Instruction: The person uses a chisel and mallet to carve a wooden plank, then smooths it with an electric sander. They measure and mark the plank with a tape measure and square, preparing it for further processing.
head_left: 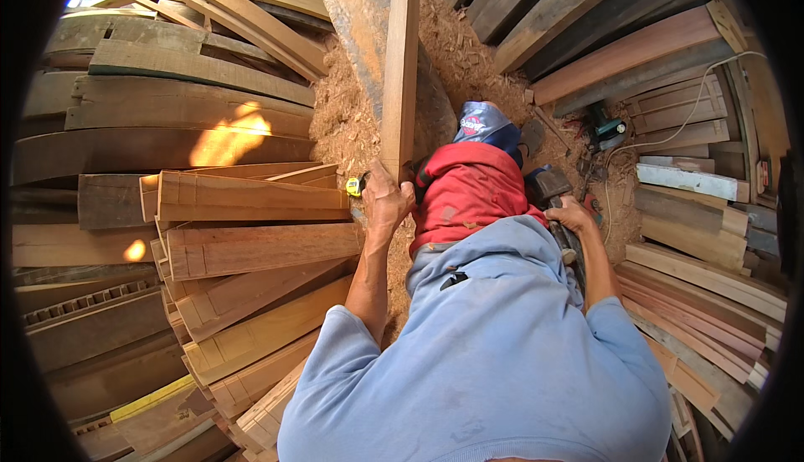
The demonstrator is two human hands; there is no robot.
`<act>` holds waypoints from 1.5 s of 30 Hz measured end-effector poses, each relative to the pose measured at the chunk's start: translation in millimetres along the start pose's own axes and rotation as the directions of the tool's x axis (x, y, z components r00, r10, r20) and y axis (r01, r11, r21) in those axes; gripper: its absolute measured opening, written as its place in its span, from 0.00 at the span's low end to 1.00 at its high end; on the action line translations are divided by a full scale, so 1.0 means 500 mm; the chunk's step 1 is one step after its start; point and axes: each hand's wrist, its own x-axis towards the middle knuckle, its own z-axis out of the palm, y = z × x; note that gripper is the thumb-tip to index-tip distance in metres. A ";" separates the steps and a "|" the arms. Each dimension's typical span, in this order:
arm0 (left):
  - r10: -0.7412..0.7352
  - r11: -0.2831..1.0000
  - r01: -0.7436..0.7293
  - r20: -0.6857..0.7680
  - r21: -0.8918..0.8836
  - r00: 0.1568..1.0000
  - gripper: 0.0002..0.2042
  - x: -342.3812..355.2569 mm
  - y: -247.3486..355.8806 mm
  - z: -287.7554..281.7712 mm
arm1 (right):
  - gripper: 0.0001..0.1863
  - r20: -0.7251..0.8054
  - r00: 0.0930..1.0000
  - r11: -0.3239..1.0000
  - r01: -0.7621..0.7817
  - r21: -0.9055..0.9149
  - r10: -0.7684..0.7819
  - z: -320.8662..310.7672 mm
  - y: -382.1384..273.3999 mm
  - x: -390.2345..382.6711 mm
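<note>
My left hand [387,198] grips the near end of a long narrow wooden board [400,60] that runs away from me over a heap of sawdust. A small yellow tape measure [354,185] lies just left of that hand. My right hand [571,214] holds the handle of a dark power tool [546,185] at my right side. My light blue shirt and red shorts fill the lower middle of the view.
Stacked curved wooden planks [243,202] lie close on the left, more boards [703,278] on the right and behind. Sawdust [352,118] covers the ground ahead. A green power tool [605,131] with a white cord [687,118] lies at the right.
</note>
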 end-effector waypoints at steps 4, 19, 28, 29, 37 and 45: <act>-0.031 0.999 0.032 -0.030 0.021 0.999 0.26 -0.001 0.006 -0.002 | 0.19 0.058 0.998 0.994 -0.032 0.105 0.026 0.004 0.012 0.009; -0.067 0.997 0.066 -0.026 -0.037 0.997 0.27 0.005 0.013 -0.007 | 0.27 0.062 0.998 0.946 -0.017 0.324 -0.003 0.004 0.047 0.024; -0.172 0.949 0.192 0.098 -0.249 0.980 0.21 0.038 -0.070 -0.027 | 0.19 0.091 0.996 0.942 -0.035 0.335 0.004 0.001 0.050 0.037; -0.184 0.936 0.206 0.102 -0.284 0.977 0.18 0.044 -0.077 -0.033 | 0.19 0.105 0.994 0.945 -0.048 0.324 0.014 -0.002 0.058 0.040; -0.175 0.934 0.215 0.161 -0.284 0.971 0.21 0.065 -0.141 -0.027 | 0.24 0.084 0.996 0.949 -0.002 0.315 -0.026 -0.001 0.077 0.052; -0.212 0.921 0.271 0.222 -0.281 0.952 0.23 0.066 -0.115 -0.055 | 0.22 0.134 0.991 0.937 -0.073 0.342 0.029 -0.002 0.063 0.033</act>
